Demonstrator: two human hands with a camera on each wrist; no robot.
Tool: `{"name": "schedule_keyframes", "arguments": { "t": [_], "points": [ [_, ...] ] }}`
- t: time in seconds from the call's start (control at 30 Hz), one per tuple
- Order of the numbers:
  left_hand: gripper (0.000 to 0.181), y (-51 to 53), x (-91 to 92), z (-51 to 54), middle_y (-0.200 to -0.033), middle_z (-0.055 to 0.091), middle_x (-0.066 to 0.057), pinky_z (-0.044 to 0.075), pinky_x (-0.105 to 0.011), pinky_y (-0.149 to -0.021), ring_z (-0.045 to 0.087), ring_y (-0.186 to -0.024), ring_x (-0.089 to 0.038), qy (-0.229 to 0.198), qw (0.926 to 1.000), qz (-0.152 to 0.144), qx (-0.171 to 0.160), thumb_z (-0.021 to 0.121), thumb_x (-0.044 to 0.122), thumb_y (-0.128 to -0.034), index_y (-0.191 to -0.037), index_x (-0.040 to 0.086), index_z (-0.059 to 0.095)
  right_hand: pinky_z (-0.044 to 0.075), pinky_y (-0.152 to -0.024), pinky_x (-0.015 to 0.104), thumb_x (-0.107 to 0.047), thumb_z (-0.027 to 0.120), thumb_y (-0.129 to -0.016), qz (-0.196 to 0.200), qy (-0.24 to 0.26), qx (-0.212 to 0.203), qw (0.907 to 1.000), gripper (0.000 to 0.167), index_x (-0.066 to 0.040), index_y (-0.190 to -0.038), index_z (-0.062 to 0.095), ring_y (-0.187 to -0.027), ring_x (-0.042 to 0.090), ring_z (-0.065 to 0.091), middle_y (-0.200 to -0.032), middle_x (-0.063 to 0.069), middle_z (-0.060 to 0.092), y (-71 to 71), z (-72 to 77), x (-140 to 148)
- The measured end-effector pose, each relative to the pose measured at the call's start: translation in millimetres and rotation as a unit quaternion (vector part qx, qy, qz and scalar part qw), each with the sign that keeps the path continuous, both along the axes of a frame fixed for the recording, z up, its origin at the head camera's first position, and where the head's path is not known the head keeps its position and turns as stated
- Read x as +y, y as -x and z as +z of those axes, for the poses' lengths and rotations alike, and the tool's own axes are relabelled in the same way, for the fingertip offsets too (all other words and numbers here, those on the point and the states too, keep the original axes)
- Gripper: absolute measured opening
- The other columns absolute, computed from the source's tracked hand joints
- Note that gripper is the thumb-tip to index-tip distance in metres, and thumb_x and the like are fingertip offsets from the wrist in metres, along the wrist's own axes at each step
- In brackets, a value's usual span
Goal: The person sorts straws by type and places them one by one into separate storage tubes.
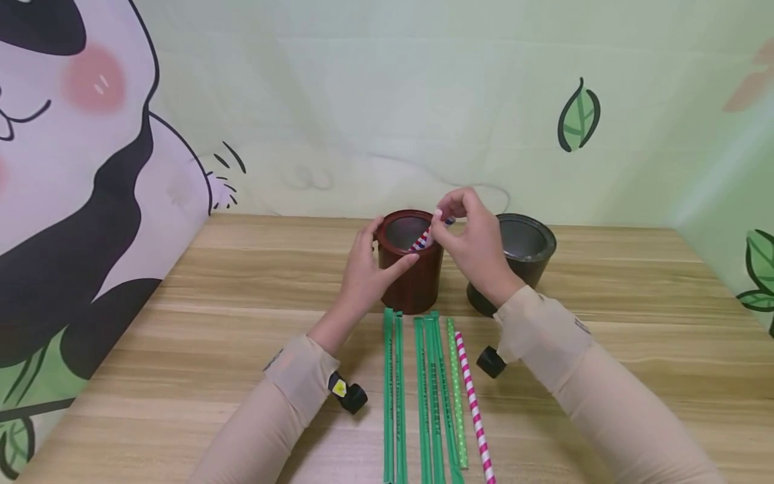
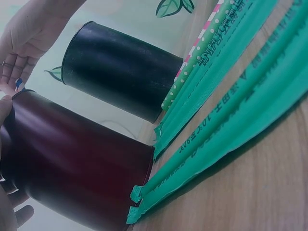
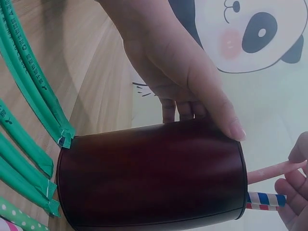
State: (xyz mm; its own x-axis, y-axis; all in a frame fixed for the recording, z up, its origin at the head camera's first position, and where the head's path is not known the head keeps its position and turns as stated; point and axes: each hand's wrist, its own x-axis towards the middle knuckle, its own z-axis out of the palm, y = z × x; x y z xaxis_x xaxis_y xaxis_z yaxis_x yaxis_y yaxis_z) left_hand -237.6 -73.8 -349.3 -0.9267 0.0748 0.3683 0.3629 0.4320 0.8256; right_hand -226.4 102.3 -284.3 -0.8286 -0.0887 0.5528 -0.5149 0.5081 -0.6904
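Observation:
My left hand [image 1: 365, 269] grips a dark red-brown cup [image 1: 410, 286], which stands upright on the table. Its thumb lies along the front near the rim, the fingers round the far left side. Above the rim's right side is my right hand [image 1: 471, 235], its thumb and forefinger pinching a plain pinkish straw [image 3: 269, 172] whose lower end is inside the cup. Beside that straw, a blue-and-white striped straw [image 3: 266, 199] and a red-and-white striped one [image 3: 262, 207] stick out of the cup. The cup's inside is mostly hidden.
A black cup [image 1: 532, 267] stands right of the brown one, partly behind my right hand. Several green-wrapped straws [image 1: 389, 396] lie in front, with a green dotted straw [image 1: 457, 396] and a pink-and-white striped straw [image 1: 474, 403]. A printed cloth [image 1: 363, 101] hangs behind the table.

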Motion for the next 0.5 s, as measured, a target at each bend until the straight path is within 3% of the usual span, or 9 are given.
{"name": "schedule_keyframes", "arguments": {
  "t": [0.5],
  "points": [
    [0.086,0.0,0.9,0.9,-0.141,0.045,-0.014,0.040,-0.049,-0.108,0.045,-0.129,-0.028,-0.002,1.0000,-0.002,0.003,0.076,0.035,-0.0805,-0.147,0.004,0.032,0.046,-0.093,0.039,-0.015,0.063,-0.089,-0.011,-0.010,0.009,0.9999,0.030,-0.003,-0.115,0.055,-0.103,0.026,0.058,-0.107,0.013,0.063,-4.9,9.3,5.7]
  ]
}}
